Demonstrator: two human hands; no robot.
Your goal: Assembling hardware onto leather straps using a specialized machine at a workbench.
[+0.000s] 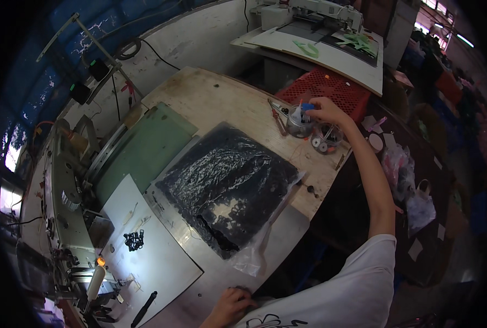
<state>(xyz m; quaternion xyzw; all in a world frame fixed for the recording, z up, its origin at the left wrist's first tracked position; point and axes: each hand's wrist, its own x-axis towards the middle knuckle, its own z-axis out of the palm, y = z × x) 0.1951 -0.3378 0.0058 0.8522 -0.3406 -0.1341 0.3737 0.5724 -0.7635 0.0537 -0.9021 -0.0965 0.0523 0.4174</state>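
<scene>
The right hand [325, 111] pinches a small blue object [308, 107] above a clear round container [299, 123] at two o'clock on the surface [216, 98]. The left hand [231, 306] rests flat at six o'clock, holding nothing, near the black bagged fabric [227, 183].

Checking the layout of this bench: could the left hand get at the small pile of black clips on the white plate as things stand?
Probably yes. The left hand rests at the table's near edge, holding nothing visible, and the black clips lie uncovered on the white plate, with only bare metal surface between them.
</scene>
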